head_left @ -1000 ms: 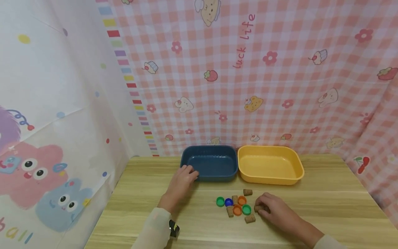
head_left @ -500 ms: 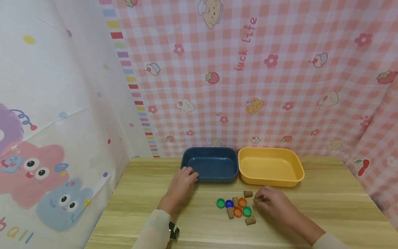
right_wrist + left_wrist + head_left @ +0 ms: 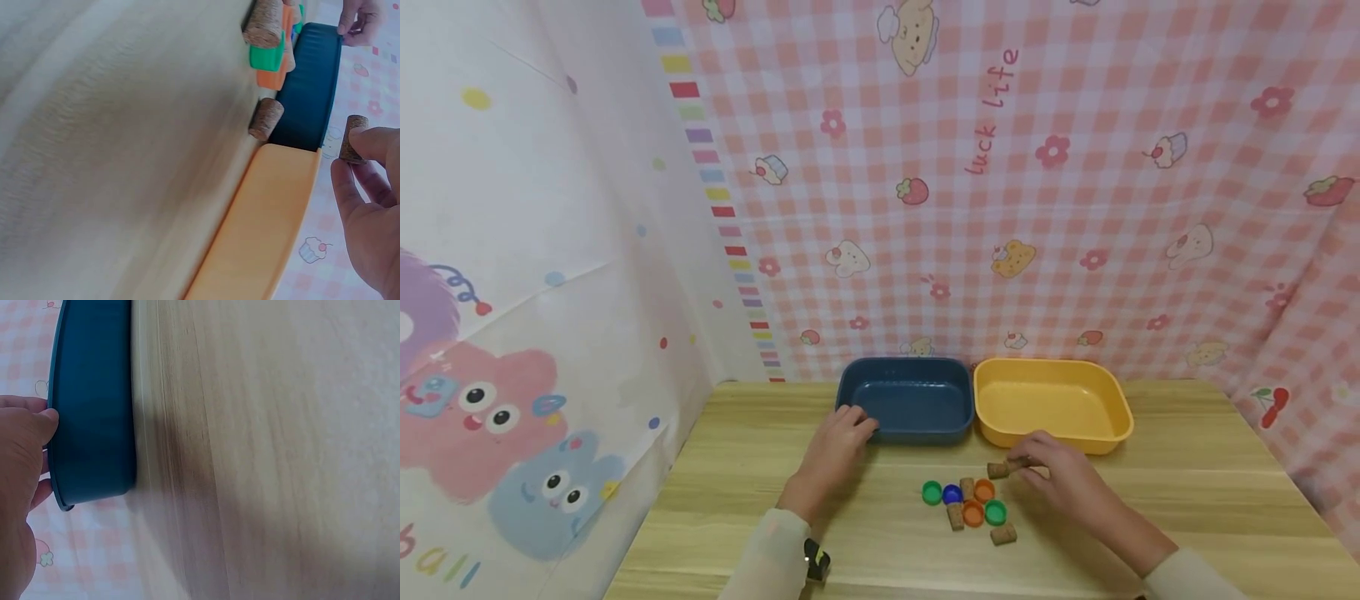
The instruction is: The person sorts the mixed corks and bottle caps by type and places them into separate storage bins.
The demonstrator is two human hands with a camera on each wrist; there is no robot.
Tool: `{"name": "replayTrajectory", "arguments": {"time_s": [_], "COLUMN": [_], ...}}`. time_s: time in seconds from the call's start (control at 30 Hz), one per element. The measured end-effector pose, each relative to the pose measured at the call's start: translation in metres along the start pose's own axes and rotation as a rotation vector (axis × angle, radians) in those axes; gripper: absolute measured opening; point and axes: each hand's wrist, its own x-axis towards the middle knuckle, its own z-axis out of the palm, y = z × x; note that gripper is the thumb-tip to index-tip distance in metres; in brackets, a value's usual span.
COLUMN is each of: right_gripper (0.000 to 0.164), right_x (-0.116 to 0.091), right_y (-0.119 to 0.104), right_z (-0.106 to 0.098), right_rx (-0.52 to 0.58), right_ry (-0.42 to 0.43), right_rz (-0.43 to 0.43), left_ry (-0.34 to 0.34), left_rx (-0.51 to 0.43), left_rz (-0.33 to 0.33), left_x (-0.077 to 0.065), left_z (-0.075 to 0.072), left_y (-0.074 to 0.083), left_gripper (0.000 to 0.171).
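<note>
Your right hand [image 3: 1060,477] pinches a cork [image 3: 354,140] above the table [image 3: 887,550], near the yellow tray [image 3: 1052,408]. Your left hand [image 3: 837,437] grips the rim of the blue tray [image 3: 917,437]. Loose corks [image 3: 1003,534] and coloured caps [image 3: 973,514] clutter the table nearby.

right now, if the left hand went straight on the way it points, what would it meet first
Most likely the dark blue tray: the left hand grips its rim at the near left corner, so there seems to be no gap before it.
</note>
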Motion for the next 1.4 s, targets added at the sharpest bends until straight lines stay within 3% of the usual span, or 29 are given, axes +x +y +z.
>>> {"name": "replayTrajectory", "arguments": {"time_s": [0.37, 0.67, 0.83, 1.1, 1.4], "right_gripper": [0.026, 0.023, 0.025, 0.020, 0.020], "right_x": [0.024, 0.046, 0.058, 0.073, 0.086], "right_y": [-0.010, -0.011, -0.010, -0.011, -0.012], "right_z": [-0.006, -0.004, -0.002, 0.000, 0.005], "right_rx": [-0.022, -0.027, -0.011, 0.026, 0.034], "right_ry": [0.028, 0.020, 0.024, -0.029, -0.018], "right_rz": [-0.064, -0.055, -0.061, -0.011, -0.053], "left_ry": [-0.015, -0.053, -0.037, -0.065, -0.056], "left_rx": [0.004, 0.007, 0.007, 0.026, 0.028], "left_rz": [-0.008, -0.035, -0.029, -0.040, -0.030], "left_x": [0.001, 0.001, 0.002, 0.003, 0.003], "left_z": [0.001, -0.001, 0.000, 0.001, 0.002], "left_y": [-0.001, 0.002, 0.002, 0.003, 0.003], "left_gripper": [0.021, 0.023, 0.022, 0.022, 0.024]}}
